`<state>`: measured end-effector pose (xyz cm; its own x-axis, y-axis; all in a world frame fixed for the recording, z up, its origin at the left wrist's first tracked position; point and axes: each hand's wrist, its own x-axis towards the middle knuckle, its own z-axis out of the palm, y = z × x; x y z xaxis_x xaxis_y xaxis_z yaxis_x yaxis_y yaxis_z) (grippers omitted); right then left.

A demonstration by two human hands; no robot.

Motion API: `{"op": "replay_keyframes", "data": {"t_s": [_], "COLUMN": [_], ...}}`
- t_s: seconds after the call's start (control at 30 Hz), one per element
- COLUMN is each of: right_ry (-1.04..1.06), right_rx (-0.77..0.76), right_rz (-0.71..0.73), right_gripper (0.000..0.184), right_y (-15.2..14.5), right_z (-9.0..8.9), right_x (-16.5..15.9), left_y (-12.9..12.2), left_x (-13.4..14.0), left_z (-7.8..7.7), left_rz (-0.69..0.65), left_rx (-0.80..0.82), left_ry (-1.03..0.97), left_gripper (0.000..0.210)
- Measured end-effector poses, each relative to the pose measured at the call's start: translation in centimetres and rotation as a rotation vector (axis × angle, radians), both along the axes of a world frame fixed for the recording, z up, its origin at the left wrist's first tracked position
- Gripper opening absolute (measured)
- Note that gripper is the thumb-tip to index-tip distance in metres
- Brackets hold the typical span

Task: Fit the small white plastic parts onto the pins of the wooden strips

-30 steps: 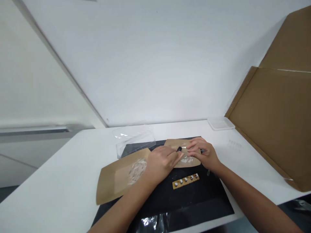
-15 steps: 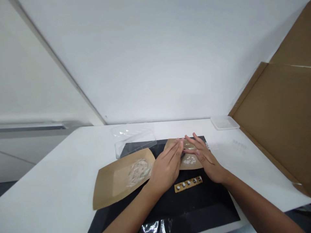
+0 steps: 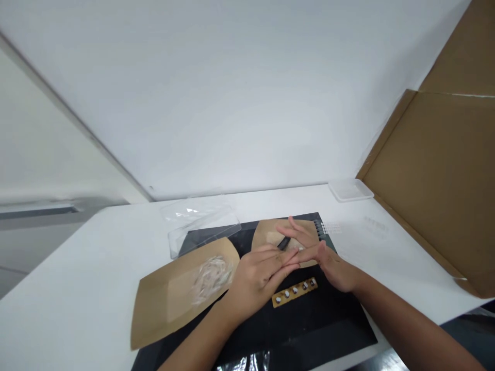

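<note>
My left hand (image 3: 263,265) is closed, its fingers pressed together against the fingers of my right hand (image 3: 320,257); anything between them is hidden. The right hand has its fingers spread over a brown paper tray (image 3: 265,233). A small black piece (image 3: 284,242) shows between the hands, but I cannot tell whether either hand holds it. Just below lies a yellow-brown strip (image 3: 284,300) bearing a row of dark round parts with white tops. To the left, a larger brown paper tray (image 3: 154,304) holds a tangle of pale strands (image 3: 212,275).
Under the trays is a black mat (image 3: 309,335) on a white table (image 3: 77,288). A clear plastic box (image 3: 201,226) stands behind the left tray. At the back right sit a shallow translucent container (image 3: 350,190) and a tall cardboard panel (image 3: 433,180).
My left hand has lowered and its straight fingers have curled in against the right fingers. The right hand has turned with its fingers pointing left. More of the black piece shows. The view has shifted slightly.
</note>
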<state>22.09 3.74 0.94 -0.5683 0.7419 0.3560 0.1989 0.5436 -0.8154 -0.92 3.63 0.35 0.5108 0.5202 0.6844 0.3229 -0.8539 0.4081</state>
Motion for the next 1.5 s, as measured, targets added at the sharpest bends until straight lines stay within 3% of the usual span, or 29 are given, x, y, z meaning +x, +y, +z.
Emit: {"op": "replay_keyframes", "data": {"t_s": [0.33,0.53,0.77,0.93,1.13,1.3,1.5], "right_ry": [-0.026,-0.04,-0.084,-0.074,-0.067,-0.127,-0.176], "right_rx": [-0.103,-0.105,0.099,0.16,0.287,0.192,0.146], "right_rz": [0.185,0.145,0.153,0.134,-0.005,0.047,0.137], "right_gripper": [0.088,0.072,0.059,0.051,0.042,0.037,0.05], "right_y": [1.2,1.0,1.0,1.0,0.6,0.8,1.4], "right_z": [-0.2,0.2,1.1,0.4,-0.4,-0.1,0.9], "right_x": [1.0,0.3,-1.2,-1.1,-1.3,-0.6,0.6], "left_y": [-0.1,0.2,0.8,0.4,0.3,0.6,0.3], "left_x": [-0.9,-0.4,0.2,0.3,0.0,-0.9,-1.4], "left_z": [0.3,-0.7,-1.8,-1.4,-0.7,0.0,0.8], "left_rz": [-0.123,0.043,0.173,0.162,0.141,0.003,-0.006], "left_rx": [-0.093,0.051,0.21,0.22,0.28,0.261,0.225], "left_ry": [0.065,0.001,-0.048,0.013,0.057,0.166,0.361], "left_gripper": [0.046,0.028,0.019,0.022,0.029,0.031,0.046]}}
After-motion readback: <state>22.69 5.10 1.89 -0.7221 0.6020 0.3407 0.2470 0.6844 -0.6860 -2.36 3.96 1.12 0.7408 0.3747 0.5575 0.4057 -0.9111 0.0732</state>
